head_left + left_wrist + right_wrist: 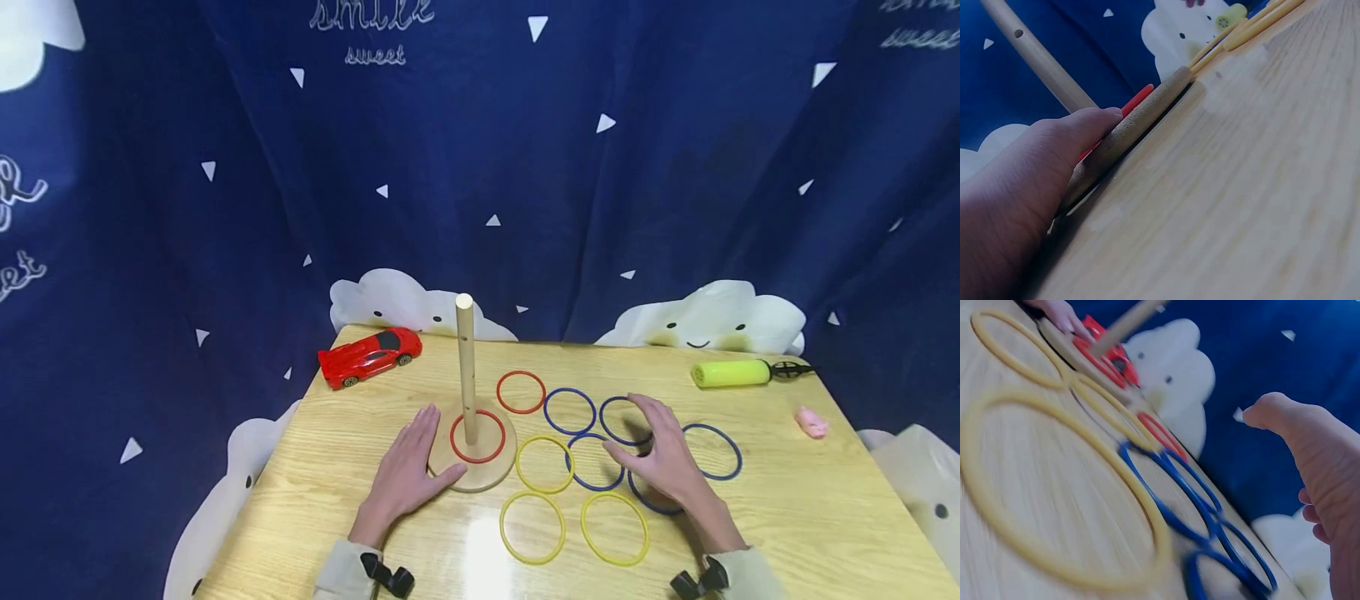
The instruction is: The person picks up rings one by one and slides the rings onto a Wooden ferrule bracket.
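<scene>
A wooden post [467, 367] stands upright on a round wooden base [480, 478], and a red ring [505, 435] lies round its foot. My left hand [405, 471] rests at the base's left edge, fingers extended; the left wrist view shows its thumb [1094, 125] over the base's rim. To the right, my right hand [663, 458] is over the blue rings [595, 489], thumb and fingers spread apart with nothing between them. In the right wrist view this hand [1325, 456] appears raised above the rings. It partly hides two blue rings in the head view.
Three yellow rings [532, 563] lie in front of the blue ones, and another red ring [521, 412] lies behind the base. A red toy car [371, 357] sits back left. Back right are a yellow-green pump [731, 373] and a small pink object [812, 422]. A blue curtain [525, 167] hangs behind.
</scene>
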A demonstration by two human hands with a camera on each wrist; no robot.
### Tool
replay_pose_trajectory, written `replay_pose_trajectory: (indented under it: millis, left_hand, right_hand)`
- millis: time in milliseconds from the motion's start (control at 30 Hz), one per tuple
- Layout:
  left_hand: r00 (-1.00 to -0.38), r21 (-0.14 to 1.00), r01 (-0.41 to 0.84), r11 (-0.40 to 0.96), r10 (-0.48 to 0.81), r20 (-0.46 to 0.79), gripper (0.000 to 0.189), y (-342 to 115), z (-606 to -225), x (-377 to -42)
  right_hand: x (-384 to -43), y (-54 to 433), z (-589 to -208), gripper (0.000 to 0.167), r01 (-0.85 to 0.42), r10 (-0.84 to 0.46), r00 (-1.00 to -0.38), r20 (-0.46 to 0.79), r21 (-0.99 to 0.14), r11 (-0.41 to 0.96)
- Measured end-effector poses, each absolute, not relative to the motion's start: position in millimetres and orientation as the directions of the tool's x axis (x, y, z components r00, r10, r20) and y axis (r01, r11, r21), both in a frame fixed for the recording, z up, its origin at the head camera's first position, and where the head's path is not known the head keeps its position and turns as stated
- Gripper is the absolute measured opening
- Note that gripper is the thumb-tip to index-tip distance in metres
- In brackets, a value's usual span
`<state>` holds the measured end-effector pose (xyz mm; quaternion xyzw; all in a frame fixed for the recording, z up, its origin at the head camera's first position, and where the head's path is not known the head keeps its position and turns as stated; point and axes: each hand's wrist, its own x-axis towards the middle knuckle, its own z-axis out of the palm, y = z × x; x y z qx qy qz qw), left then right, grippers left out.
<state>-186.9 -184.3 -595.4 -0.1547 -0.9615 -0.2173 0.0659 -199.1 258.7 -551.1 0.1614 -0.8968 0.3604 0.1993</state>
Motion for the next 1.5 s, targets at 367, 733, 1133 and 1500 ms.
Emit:
replay_pose_trajectory:
  millis: [367, 733, 1133, 1500]
  left_hand:
    - [-0.954, 0.405, 0.298, 0.864, 0.259, 0.149, 0.109, -184, -596, -188]
    - [-0.952, 0.412, 0.306, 0.858, 0.263, 0.158, 0.11, -183, -595, -187]
    - [-0.945, 0.411, 0.323, 0.853, 0.264, 0.195, 0.109, -182, -594, -188]
    - [-0.955, 0.423, 0.294, 0.857, 0.255, 0.148, 0.11, -182, -595, -187]
  right_hand:
    - [-180, 329, -564, 0.089, -0.278, 0.019, -0.903, 0.428, -0.62, 0.734]
    - [-173, 371, -582, 0.096, -0.19, 0.076, -0.915, 0.397, -0.587, 0.787]
    - [-168, 391, -585, 0.114, -0.098, 0.07, -0.955, 0.287, -0.53, 0.843]
    - [-170, 393, -594, 0.093, -0.081, 0.087, -0.942, 0.325, -0.471, 0.878]
